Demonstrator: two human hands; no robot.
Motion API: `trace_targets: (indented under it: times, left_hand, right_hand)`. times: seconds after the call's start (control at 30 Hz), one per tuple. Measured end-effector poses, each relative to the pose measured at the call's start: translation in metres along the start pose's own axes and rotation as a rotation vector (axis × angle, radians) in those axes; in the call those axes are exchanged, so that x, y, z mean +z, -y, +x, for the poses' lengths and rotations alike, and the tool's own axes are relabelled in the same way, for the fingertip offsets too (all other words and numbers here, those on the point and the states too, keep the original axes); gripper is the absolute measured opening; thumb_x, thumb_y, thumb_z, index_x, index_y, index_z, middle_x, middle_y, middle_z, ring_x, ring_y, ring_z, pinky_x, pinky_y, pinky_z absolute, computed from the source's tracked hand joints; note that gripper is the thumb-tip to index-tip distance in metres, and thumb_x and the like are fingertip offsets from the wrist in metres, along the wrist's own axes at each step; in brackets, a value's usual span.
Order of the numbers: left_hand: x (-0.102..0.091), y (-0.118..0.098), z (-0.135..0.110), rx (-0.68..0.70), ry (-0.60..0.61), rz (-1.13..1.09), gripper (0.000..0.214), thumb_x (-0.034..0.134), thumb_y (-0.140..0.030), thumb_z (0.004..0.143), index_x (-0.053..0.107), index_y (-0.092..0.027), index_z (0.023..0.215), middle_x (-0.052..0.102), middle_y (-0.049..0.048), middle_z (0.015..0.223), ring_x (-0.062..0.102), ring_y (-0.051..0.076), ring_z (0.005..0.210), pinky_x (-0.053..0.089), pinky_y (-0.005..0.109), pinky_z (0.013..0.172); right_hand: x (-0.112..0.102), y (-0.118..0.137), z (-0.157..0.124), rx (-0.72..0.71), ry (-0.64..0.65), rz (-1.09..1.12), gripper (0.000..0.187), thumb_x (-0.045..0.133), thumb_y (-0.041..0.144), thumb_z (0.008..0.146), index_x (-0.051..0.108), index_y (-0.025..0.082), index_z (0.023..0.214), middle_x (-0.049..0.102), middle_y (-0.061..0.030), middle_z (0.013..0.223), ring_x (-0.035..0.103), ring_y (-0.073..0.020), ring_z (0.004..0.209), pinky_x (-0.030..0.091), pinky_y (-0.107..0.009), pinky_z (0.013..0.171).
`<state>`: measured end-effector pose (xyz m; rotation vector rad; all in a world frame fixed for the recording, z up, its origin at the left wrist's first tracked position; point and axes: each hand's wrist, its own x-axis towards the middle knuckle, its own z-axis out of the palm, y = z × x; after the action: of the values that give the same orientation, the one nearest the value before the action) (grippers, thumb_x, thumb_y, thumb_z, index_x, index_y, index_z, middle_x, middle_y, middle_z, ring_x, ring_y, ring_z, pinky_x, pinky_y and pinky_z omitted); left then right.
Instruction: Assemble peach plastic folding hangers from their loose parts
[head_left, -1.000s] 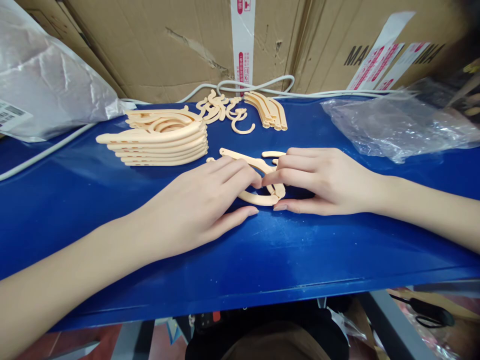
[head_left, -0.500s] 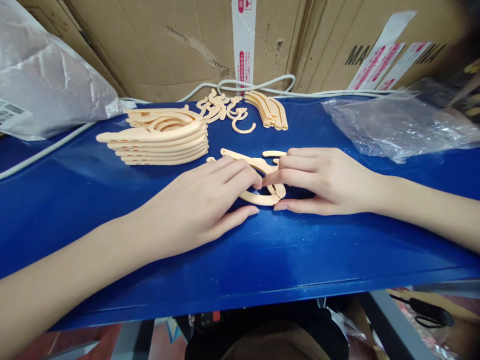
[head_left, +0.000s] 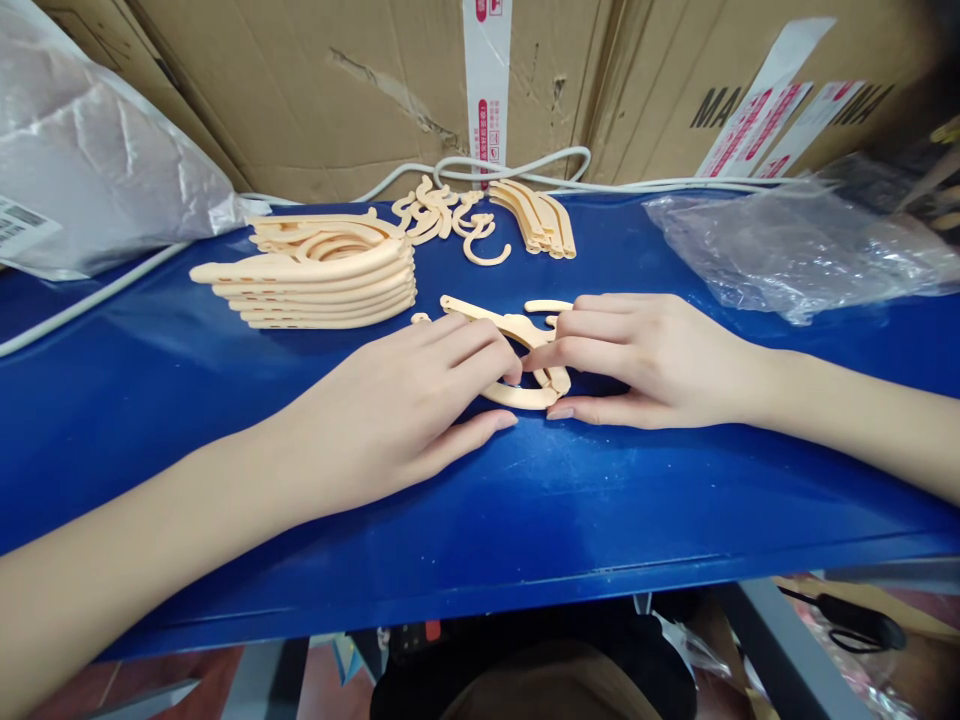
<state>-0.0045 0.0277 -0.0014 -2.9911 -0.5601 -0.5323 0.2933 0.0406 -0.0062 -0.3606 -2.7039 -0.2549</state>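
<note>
A cream plastic folding clothes hanger (head_left: 517, 397) lies on the blue table under my fingers, its arms folded and partly covered. My left hand (head_left: 420, 400) rests palm down over its left side, thumb held apart on the tabletop. From the right, my right hand (head_left: 637, 365) lies across the hanger's other end. Its index finger reaches over the hanger and its thumb tip touches beside the joint. The two index fingers almost meet. Behind my right fingertips a curved cream piece (head_left: 546, 307) shows, its remainder hidden.
To the left stands a stack of cream hangers (head_left: 322, 290). Farther back are loose hooks (head_left: 431, 210) and a pile of curved arms (head_left: 536, 220). A clear plastic bag (head_left: 795, 240), a silvery package (head_left: 90, 150), a white cable (head_left: 390, 180) and cardboard boxes (head_left: 300, 90) border the table.
</note>
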Motion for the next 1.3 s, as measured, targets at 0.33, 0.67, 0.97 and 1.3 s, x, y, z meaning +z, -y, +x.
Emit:
trace_targets:
  times: [0.33,0.67,0.97,1.3]
  left_hand:
    - [0.000,-0.002,-0.001,0.008,0.020,0.046,0.024,0.046,-0.032,0.123,0.066,-0.018,0.121,0.077,0.0086,0.119,0.071,0.026,0.103,0.053,0.038,0.088]
    - [-0.004,-0.006,0.004,0.033,0.014,0.099,0.030,0.044,-0.032,0.124,0.068,-0.015,0.119,0.078,0.0098,0.115,0.072,0.026,0.099,0.053,0.039,0.083]
    - [0.004,0.000,-0.003,-0.025,-0.030,-0.049,0.028,0.044,-0.037,0.124,0.067,-0.021,0.122,0.077,0.0059,0.117,0.073,0.022,0.101,0.054,0.036,0.086]
    - [0.010,0.003,-0.003,-0.069,-0.041,-0.108,0.030,0.044,-0.041,0.124,0.067,-0.022,0.122,0.076,0.0064,0.119,0.072,0.023,0.104,0.054,0.037,0.087]
  right_hand:
    - [-0.002,0.000,0.000,0.015,0.047,0.009,0.044,0.047,0.050,0.124,0.071,0.013,0.129,0.073,-0.0064,0.098,0.062,-0.0222,0.090,0.048,-0.036,0.081]
    - [-0.001,-0.001,-0.002,0.035,0.068,0.013,0.041,0.049,0.050,0.123,0.069,0.015,0.132,0.075,-0.0073,0.107,0.065,-0.0220,0.096,0.049,-0.036,0.083]
    - [-0.002,-0.001,-0.001,0.026,0.052,-0.005,0.042,0.045,0.049,0.124,0.070,0.016,0.129,0.075,-0.0063,0.101,0.065,-0.0220,0.092,0.052,-0.036,0.081]
    - [-0.002,-0.001,-0.002,0.062,0.063,0.047,0.043,0.046,0.050,0.124,0.072,0.015,0.125,0.074,-0.0071,0.101,0.066,-0.0219,0.093,0.052,-0.036,0.083]
